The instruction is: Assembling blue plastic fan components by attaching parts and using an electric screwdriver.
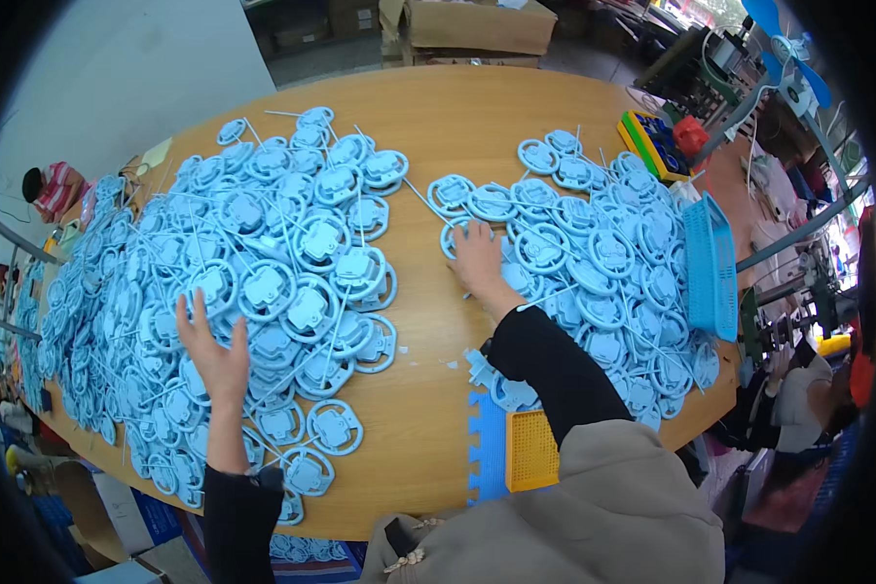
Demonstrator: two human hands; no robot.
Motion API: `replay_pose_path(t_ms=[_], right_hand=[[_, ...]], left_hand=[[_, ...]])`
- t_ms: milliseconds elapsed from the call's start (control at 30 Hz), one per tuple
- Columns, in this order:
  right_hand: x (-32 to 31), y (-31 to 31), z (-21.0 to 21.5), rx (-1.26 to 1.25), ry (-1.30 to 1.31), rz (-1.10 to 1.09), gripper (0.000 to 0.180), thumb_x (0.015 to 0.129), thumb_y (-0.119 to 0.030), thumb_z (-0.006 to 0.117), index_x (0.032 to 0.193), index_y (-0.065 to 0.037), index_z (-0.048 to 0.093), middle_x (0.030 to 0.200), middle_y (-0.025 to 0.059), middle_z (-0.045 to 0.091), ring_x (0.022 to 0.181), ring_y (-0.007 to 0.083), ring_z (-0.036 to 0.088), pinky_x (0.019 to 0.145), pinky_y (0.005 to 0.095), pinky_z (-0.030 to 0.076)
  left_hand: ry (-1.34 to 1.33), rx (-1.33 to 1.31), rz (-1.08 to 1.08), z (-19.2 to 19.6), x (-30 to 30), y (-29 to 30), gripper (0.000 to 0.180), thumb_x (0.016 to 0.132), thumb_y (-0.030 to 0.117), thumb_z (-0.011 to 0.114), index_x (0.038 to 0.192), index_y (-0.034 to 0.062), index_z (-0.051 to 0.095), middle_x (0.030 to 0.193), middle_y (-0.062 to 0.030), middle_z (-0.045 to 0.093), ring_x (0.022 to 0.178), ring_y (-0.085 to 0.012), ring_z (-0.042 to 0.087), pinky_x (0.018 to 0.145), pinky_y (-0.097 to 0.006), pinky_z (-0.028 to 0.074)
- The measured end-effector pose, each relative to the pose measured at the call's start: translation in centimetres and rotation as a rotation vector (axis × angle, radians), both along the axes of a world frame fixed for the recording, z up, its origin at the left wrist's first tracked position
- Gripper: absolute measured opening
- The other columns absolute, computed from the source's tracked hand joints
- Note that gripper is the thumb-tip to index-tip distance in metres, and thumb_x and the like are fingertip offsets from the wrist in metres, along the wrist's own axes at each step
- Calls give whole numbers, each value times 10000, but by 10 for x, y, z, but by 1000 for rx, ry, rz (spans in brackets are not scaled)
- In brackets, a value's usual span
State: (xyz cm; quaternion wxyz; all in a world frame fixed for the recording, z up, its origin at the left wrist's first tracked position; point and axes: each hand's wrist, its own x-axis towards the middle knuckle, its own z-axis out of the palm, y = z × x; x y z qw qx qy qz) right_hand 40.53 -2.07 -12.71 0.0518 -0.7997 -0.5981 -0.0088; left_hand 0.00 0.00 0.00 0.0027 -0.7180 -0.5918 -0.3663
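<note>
Light blue plastic toy steering wheels, many with thin rods sticking out, lie in two heaps on a wooden table. Over the near part of the large left heap (263,287) is my left hand (217,355), its fingers spread and nothing in them. At the left edge of the smaller right heap (608,253), my right hand (477,261) has its fingers curled over the rim of a steering wheel (448,243). The hand covers much of that wheel. A strip of bare tabletop (420,331) runs between the heaps.
A blue basket (712,268) stands at the right heap's outer side, near a yellow-and-blue tray (654,144). Close to my body are a yellow basket (532,450) and a blue foam mat (490,448). Other people sit at far left and right; a fan (793,68) is upper right.
</note>
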Motion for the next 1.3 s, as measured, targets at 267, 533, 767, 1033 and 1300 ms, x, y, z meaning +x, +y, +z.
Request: replay_pose_path(t_ms=[267, 533, 767, 1033, 1300], right_hand=[[-71, -90, 32, 420, 689, -19, 574, 634, -267, 783, 1131, -62, 582, 1063, 162, 518, 974, 356, 501, 850, 422, 432], [-79, -199, 25, 387, 732, 329, 399, 764, -205, 672, 1111, -34, 577, 1089, 193, 568, 1041, 346, 529, 881, 446, 434], [-38, -152, 42, -413, 54, 303, 260, 708, -300, 734, 861, -96, 682, 907, 102, 679, 911, 266, 630, 774, 423, 456], [-45, -157, 19, -296, 119, 296, 218, 720, -277, 718, 870, -121, 690, 885, 88, 674, 897, 245, 629, 793, 388, 408], [-109, -159, 73, 1, 1021, 680, 130, 795, -94, 638, 910, -54, 683, 810, 109, 586, 794, 262, 594, 711, 355, 484]], left_hand=[[-853, -980, -625, -59, 128, -121, 544, 840, 134, 677, 1321, 47, 437, 1243, -103, 527, 1094, -214, 545, 881, -344, 474], [-1232, -1417, -492, -70, 117, -164, 513, 894, 102, 563, 1372, 111, 375, 1143, -74, 582, 956, -199, 618, 747, -383, 553], [-1315, -1299, -362, -76, 55, -188, 520, 860, 124, 592, 1340, 86, 396, 1158, -123, 599, 982, -274, 639, 757, -380, 564], [-1374, -1234, -269, -75, 44, -203, 535, 865, 76, 581, 1360, 97, 379, 1169, -93, 584, 999, -228, 615, 758, -371, 555], [-1310, -1273, -404, -60, 72, -174, 546, 873, 70, 597, 1369, 97, 372, 1194, -55, 545, 1013, -161, 579, 784, -349, 540]])
